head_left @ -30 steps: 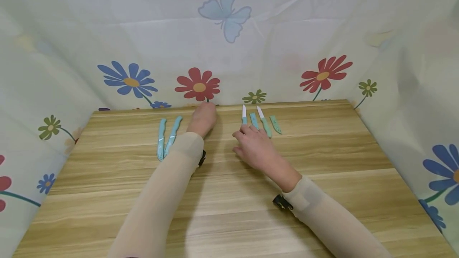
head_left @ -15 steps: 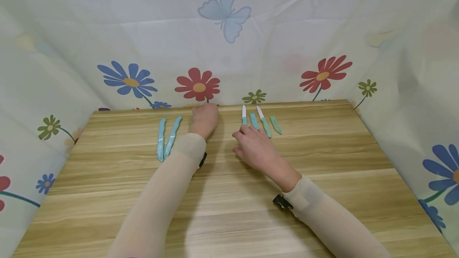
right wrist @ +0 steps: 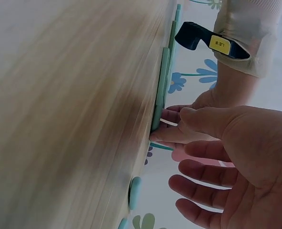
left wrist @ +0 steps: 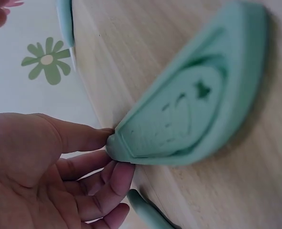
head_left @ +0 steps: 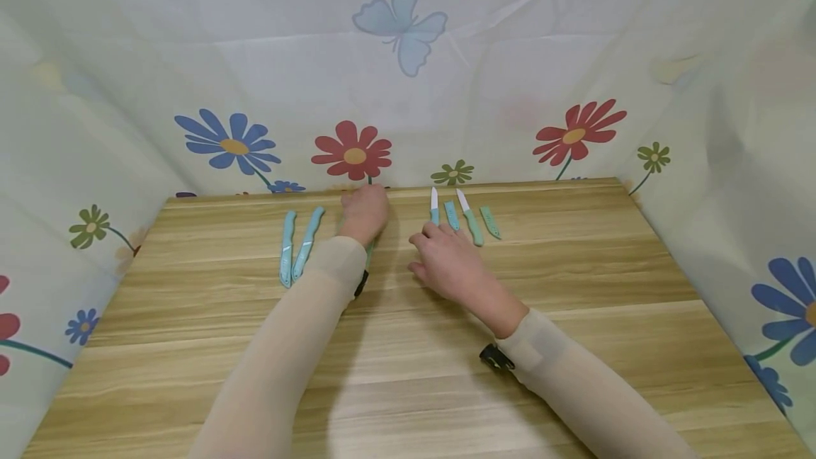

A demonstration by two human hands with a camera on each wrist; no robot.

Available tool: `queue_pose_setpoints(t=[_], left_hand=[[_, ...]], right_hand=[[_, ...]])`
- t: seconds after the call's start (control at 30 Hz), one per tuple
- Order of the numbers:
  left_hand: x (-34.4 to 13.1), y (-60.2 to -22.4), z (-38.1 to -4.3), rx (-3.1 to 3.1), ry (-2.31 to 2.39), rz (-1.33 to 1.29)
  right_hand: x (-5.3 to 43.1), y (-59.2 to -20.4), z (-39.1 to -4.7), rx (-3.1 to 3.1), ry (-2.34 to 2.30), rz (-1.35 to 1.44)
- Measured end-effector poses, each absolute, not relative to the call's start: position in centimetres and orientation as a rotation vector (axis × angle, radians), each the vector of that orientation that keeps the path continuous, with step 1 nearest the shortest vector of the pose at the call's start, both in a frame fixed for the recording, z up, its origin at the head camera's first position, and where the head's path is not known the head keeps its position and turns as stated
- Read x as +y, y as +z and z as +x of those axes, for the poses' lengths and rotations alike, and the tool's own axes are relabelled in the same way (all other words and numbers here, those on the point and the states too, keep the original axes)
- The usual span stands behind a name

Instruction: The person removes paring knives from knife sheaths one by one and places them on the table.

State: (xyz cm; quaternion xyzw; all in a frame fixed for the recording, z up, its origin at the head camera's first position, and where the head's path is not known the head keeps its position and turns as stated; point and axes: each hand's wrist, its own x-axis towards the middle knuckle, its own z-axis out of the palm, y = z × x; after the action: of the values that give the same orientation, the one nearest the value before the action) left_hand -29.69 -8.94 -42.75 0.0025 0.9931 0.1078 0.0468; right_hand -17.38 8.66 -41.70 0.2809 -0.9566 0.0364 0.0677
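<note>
My left hand (head_left: 366, 212) pinches one end of a green sheathed knife (left wrist: 184, 105) between thumb and fingers at the back of the table. The wide sheath, with its cut-out pattern, points toward the left wrist camera; from the head, the forearm mostly hides it. My right hand (head_left: 449, 264) hovers low, its fingers loosely bent and holding nothing. Just beyond it lie a blue paring knife (head_left: 435, 205) with bare white blade, a blue sheath (head_left: 451, 214), a green paring knife (head_left: 472, 222) with bare blade and a green sheath (head_left: 490, 222).
Left of my left forearm, two light-blue sheathed knives lie side by side, the outer knife (head_left: 287, 250) and the inner knife (head_left: 309, 243). The wooden table (head_left: 408, 374) ends at a flower-printed curtain (head_left: 268, 76) behind and at both sides.
My left hand has shifted slightly right, and a green strip now shows beside its wrist. My right hand has drifted a little left. The loose knives and sheaths stay where they were.
</note>
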Motion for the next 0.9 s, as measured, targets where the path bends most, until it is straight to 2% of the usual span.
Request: queue_pose_setpoints(t=[0.9], left_hand=[[-8.6,-42.6,-29.9,2.923,0.493,-0.276]], right_hand=[[6.0,-42.6,-18.7,-3.058,0.218,0.751]])
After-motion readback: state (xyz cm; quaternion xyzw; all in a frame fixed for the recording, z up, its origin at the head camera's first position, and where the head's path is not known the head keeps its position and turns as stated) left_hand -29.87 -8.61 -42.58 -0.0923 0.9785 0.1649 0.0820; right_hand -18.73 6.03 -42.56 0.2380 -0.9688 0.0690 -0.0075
